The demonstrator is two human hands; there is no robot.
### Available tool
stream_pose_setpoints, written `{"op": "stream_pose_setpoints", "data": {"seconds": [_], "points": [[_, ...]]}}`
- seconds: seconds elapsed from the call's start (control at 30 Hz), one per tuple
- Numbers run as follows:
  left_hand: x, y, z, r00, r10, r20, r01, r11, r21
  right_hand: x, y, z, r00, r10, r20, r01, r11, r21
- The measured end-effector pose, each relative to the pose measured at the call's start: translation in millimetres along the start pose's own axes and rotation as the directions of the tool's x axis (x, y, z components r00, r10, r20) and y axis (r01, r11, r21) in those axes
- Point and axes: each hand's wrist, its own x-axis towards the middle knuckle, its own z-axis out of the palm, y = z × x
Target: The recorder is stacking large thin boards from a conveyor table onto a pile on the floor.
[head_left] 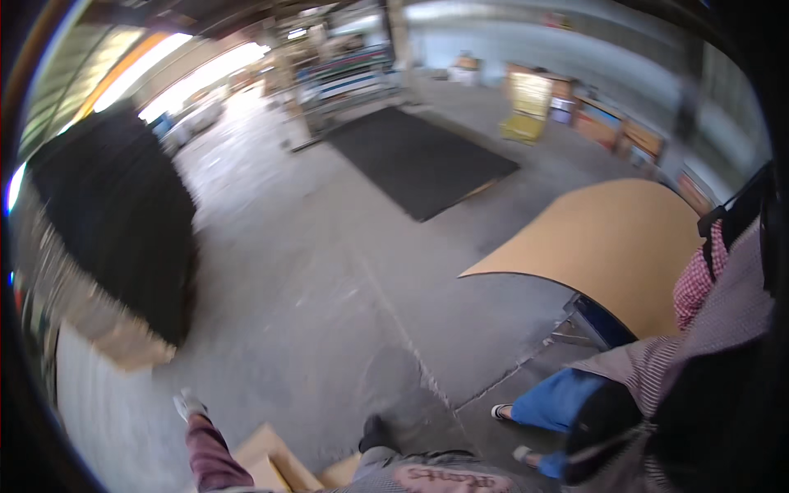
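Observation:
My left hand [189,403], in a pale glove, is out at the lower left on a dark pink sleeve. Its fingers are slightly apart, with nothing seen in them. It is nearest to a tall stack of black-topped sheets [107,214] with tan edges, but apart from it. Flat tan boards [275,460] lie beside my leg at the lower edge. My right hand is out of the picture. A large tan sheet [612,238] bows in an arc at the right, next to a co-worker [657,370] whose hands cannot be made out.
A black sheet or low stack [423,160] lies on the concrete floor [304,287] ahead. Behind it stands a metal rack or machine [345,78]. A yellow chair [527,107] and several boxes [596,123] line the right wall. The co-worker stands close on my right.

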Motion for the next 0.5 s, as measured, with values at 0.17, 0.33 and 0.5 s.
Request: {"op": "stream_pose_setpoints", "data": {"seconds": [0.17, 0.33, 0.5], "points": [[-151.1, 67.2, 380.1, 0.53, -0.262, 0.807, 0.43, 0.903, 0.011, -16.3, -52.4, 54.9, 0.945, 0.325, -0.039, -0.314, 0.935, 0.164], [-398.4, 382.4, 571.2, 0.012, 0.143, 0.99, 0.26, 0.955, -0.141, 18.6, -190.6, 41.0, 0.904, 0.427, -0.017, -0.361, 0.786, 0.502], [-293.0, 473.7, 751.3, 0.151, 0.237, 0.96, -0.025, 0.972, -0.236, 167.7, -264.7, -37.3, 0.847, 0.261, -0.463, 0.043, 0.835, 0.549]]}}
